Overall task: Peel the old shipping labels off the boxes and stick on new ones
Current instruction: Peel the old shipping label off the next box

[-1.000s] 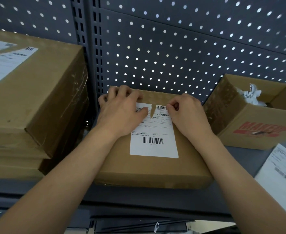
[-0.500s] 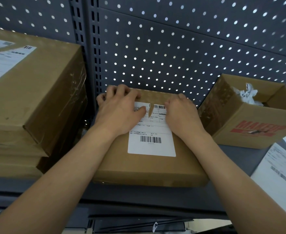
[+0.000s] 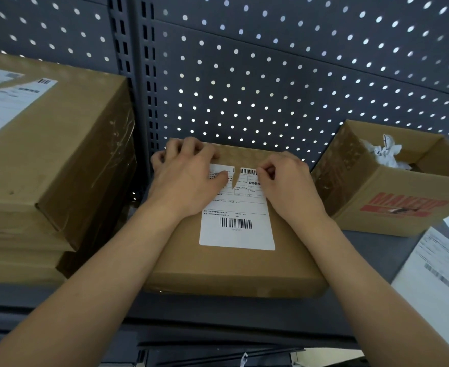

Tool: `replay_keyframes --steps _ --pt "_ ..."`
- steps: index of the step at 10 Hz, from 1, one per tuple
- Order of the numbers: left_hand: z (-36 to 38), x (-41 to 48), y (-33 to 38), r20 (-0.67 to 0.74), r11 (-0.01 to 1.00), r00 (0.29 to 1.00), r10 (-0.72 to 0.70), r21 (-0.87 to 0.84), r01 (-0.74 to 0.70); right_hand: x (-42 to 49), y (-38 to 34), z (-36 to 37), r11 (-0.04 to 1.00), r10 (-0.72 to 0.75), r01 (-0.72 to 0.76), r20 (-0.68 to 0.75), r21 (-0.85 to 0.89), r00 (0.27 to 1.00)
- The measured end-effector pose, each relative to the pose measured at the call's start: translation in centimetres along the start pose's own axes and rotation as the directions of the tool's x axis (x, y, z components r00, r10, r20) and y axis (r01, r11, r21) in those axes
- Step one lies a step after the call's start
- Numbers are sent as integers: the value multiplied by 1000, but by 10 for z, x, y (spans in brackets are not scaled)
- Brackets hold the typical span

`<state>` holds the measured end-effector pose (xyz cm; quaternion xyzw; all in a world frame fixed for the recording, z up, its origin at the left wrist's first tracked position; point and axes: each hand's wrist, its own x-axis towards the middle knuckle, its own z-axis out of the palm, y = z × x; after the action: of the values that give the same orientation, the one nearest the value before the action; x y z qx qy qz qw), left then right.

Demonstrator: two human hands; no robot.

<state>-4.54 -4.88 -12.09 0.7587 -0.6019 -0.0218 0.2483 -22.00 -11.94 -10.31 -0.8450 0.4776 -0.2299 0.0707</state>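
Label [image 3: 236,221], white paper, V-torn top: right hand [image 3: 289,190] fingers [image 3: 265,172] pinch it, left hand [image 3: 189,178] presses it down.

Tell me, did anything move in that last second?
Barely. The right hand shuffled its curled fingers along the top edge of the torn label, still picking at it. The left hand kept pressing the label to the box. The tear looks no longer, and the label is still stuck down.
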Motion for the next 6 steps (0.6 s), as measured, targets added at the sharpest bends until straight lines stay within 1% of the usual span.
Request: replay_keyframes --steps 2,4,5,6 --pt "0 0 1 -2 1000 1000 -3 10 3 0 1 2 999 -11 10 -11 -32 1000" --pt "-1 0 1 -9 1000 1000 0 8 1 0 3 4 1000 9 -9 14 -12 1000" --pt "-1 0 1 -7 1000 1000 1 8 -1 -1 2 2 999 4 -4 0 36 1000" --pt "-1 0 1 -9 1000 1000 1 5 -1 -2 2 3 1000 10 -11 16 23 1000"
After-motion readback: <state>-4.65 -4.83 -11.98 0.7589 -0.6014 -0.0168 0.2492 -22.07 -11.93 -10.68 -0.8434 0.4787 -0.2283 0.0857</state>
